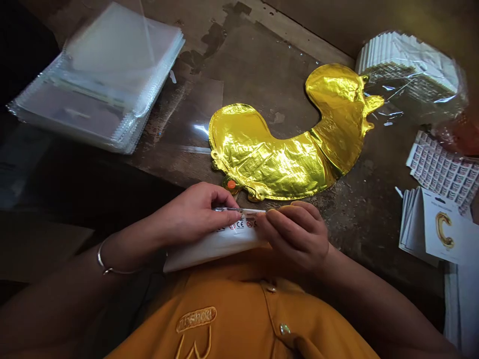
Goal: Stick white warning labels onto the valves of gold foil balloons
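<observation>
A clear plastic packet (215, 250) with a whitish body and printed CE marks is held close to my front, at the table's near edge. My left hand (200, 212) is closed on its upper left edge, thumb on top. At the packet's right end, the fingers of my right hand (297, 232) are closed on the edge; the fingertips partly hide it. Just beyond both hands lies a flat gold foil balloon (277, 164), curved like a C. An orange dot (231, 184) shows at its lower left end.
Stacked clear plastic bags (112, 75) lie at the back left. On the right are white folded cards (443, 224) with a gold C picture, a sheet of small printed stickers (443, 167), and a plastic-wrapped white stack (407, 65). The dark table (254, 65) has worn patches.
</observation>
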The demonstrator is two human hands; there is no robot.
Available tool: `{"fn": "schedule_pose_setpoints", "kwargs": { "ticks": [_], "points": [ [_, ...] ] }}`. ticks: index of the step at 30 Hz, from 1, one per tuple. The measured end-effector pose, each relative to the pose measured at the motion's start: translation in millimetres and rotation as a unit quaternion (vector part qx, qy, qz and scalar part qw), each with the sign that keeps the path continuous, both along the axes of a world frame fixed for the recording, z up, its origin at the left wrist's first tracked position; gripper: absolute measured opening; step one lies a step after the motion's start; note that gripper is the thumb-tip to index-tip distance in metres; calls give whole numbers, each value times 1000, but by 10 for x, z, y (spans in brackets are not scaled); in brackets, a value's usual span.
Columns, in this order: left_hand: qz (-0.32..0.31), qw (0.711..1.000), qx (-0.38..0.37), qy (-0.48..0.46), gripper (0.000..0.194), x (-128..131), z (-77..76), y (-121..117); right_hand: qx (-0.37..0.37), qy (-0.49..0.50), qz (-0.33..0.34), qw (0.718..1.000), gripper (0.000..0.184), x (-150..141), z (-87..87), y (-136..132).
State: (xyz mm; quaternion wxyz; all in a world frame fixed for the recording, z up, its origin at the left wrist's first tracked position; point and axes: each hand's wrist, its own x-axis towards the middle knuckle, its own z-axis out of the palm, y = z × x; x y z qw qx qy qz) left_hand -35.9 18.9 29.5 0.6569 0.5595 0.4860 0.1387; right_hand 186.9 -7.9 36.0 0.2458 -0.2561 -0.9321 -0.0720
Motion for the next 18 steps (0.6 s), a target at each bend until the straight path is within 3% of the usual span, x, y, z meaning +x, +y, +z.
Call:
{"fn": "schedule_pose_setpoints", "kwargs": {
  "ticks": [5, 7, 9, 10, 12, 14, 16, 18],
  "points": [
    [-3, 998, -58, -23, 23, -47, -35, 26, -39, 5, 36, 999, 13, -41, 97, -2],
    [-10, 999, -30, -2, 22, -76, -23, 5, -96, 56, -24, 994, 13, -55, 164, -4],
    [-29, 993, 97, 59, 19, -110, -2, -34, -154, 139, -156, 966, 11, -79, 206, 65],
    [-44, 975, 193, 99, 18, -128, 5, -55, -188, 178, -222, 940, 8, -98, 208, 131],
    [-76, 903, 388, 166, 17, -164, 0, -83, -273, 238, -302, 882, 4, -154, 163, 302],
    [-101, 828, 517, 193, 17, -199, -35, -84, -374, 272, -309, 831, 13, -231, 60, 465],
    [-127, 793, 565, 189, 18, -229, -95, -60, -439, 284, -291, 801, 16, -311, -67, 564],
    [-158, 788, 568, 177, 19, -250, -159, -29, -462, 280, -291, 789, 16, -372, -177, 590]
  ]
}}
